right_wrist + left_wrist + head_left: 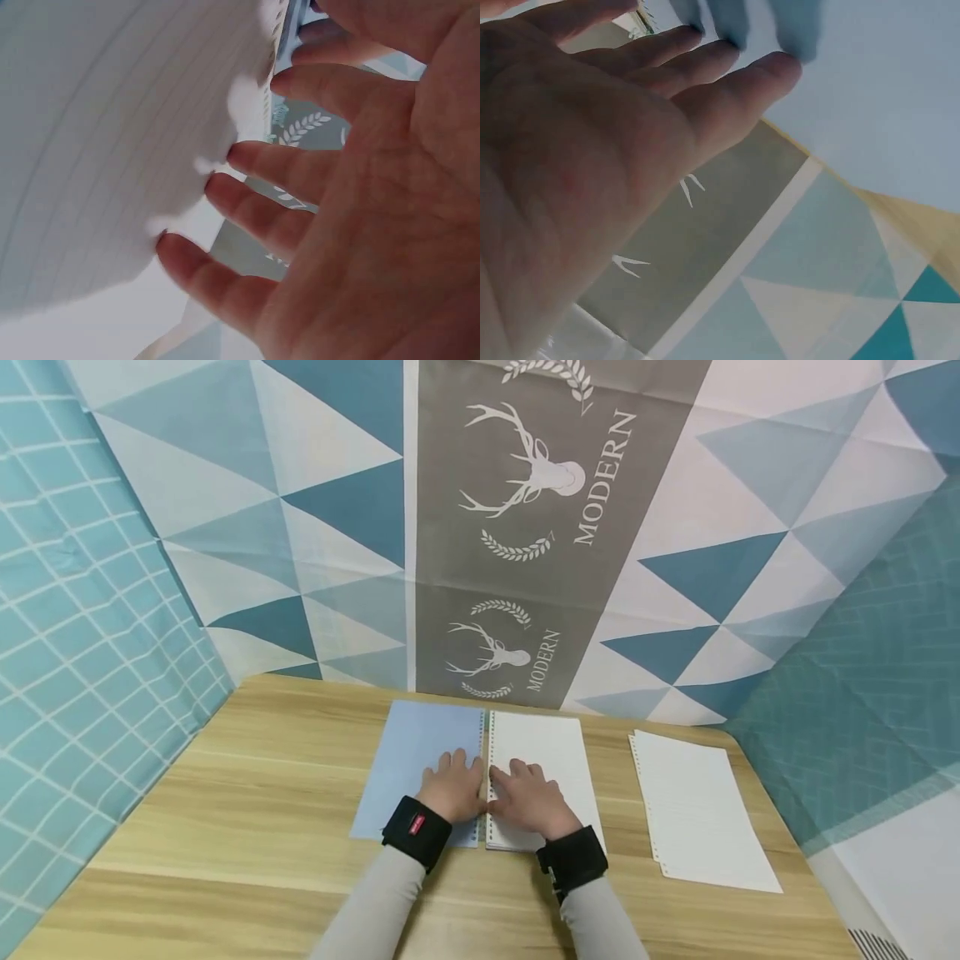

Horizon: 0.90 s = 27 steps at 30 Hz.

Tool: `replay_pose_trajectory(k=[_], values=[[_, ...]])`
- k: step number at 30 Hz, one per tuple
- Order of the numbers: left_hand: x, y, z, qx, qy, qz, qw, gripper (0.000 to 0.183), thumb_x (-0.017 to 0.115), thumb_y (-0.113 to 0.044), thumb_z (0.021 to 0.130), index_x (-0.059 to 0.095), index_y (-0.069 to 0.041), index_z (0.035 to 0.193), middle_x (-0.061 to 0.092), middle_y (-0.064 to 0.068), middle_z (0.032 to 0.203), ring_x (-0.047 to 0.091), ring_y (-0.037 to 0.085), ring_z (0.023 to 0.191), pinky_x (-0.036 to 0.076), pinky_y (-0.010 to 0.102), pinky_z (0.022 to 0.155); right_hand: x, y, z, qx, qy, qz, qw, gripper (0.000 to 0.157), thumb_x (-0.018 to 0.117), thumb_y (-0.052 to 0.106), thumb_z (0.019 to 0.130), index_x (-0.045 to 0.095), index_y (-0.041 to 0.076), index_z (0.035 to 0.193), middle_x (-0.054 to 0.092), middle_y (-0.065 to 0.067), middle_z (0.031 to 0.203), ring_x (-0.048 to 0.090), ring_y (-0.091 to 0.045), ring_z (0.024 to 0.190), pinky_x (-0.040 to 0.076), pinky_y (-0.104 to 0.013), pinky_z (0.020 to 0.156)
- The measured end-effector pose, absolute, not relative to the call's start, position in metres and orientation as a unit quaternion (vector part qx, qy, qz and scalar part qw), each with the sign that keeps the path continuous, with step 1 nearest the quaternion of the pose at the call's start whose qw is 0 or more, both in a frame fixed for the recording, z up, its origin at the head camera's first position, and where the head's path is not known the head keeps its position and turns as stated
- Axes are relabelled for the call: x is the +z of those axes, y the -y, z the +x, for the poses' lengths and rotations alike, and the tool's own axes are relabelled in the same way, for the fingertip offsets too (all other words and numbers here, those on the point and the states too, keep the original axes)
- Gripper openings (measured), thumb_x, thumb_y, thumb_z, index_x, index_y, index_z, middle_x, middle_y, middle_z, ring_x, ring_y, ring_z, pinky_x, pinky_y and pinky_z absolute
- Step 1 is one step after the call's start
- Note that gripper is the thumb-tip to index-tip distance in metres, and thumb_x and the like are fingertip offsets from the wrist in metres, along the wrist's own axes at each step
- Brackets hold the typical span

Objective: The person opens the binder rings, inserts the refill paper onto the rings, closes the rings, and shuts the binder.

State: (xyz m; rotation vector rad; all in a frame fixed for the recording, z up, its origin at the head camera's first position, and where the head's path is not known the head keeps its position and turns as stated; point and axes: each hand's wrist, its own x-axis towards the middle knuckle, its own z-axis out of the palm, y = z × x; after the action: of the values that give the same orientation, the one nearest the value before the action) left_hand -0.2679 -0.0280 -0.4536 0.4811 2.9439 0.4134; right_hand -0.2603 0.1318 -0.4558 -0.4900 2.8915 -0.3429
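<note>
A loose-leaf notebook lies opened out on the wooden table, its pale blue cover [405, 747] to the left and white lined pages [551, 743] to the right. Between them runs a narrow strip of binding [486, 723] with punched holes along both sides. My left hand [452, 787] rests on the blue side, fingertips touching it in the left wrist view. On the lined paper [97, 157], the spread fingers of my right hand [531, 797] press down. Both thumbs come close together at the binding, whose middle the hands partly hide.
To the right, a few loose white sheets [705, 814] with punched edges lie slightly fanned on the table [225, 793]. A patterned cloth [337, 527] hangs behind the table's back edge. Blue checked cloth [90, 585] borders the left side.
</note>
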Motion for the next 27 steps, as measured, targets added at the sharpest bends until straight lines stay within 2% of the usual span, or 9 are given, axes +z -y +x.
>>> replay_pose_trajectory(k=[5,13,17,27], values=[[-0.459,0.03,-0.258,0.139,-0.977,0.157,0.045,0.048,0.076,-0.033,0.09,0.062,-0.007,0.128,0.052,0.022,0.138,0.05,0.038,0.122,0.047,0.062,0.095,-0.456,-0.127,-0.248,-0.111,-0.974,-0.17,0.1,0.054,0.064,0.043,0.098,0.054,0.023,0.148,0.045,-0.021,0.151,0.043,-0.049,0.138,0.044,-0.074,0.092],[-0.462,0.031,-0.254,0.151,-0.971,0.18,0.048,0.05,0.065,-0.027,0.098,0.055,-0.011,0.144,0.042,0.027,0.154,0.038,0.048,0.144,0.038,0.067,0.11,-0.457,-0.131,-0.245,-0.112,-0.975,-0.165,0.098,0.057,0.068,0.043,0.095,0.055,0.025,0.147,0.043,-0.019,0.155,0.041,-0.049,0.141,0.041,-0.076,0.095],[-0.462,0.032,-0.254,0.147,-0.972,0.178,0.051,0.048,0.06,-0.026,0.101,0.053,-0.015,0.147,0.039,0.027,0.156,0.036,0.049,0.146,0.037,0.068,0.111,-0.458,-0.129,-0.246,-0.104,-0.975,-0.169,0.096,0.056,0.068,0.043,0.094,0.056,0.025,0.146,0.043,-0.019,0.154,0.041,-0.049,0.141,0.042,-0.077,0.094],[-0.463,0.031,-0.255,0.136,-0.973,0.185,0.037,0.04,0.057,-0.024,0.103,0.056,-0.016,0.142,0.042,0.028,0.152,0.039,0.049,0.143,0.04,0.068,0.106,-0.46,-0.129,-0.246,-0.107,-0.974,-0.181,0.089,0.05,0.066,0.038,0.096,0.058,0.025,0.144,0.042,-0.02,0.157,0.041,-0.049,0.141,0.041,-0.078,0.094]])
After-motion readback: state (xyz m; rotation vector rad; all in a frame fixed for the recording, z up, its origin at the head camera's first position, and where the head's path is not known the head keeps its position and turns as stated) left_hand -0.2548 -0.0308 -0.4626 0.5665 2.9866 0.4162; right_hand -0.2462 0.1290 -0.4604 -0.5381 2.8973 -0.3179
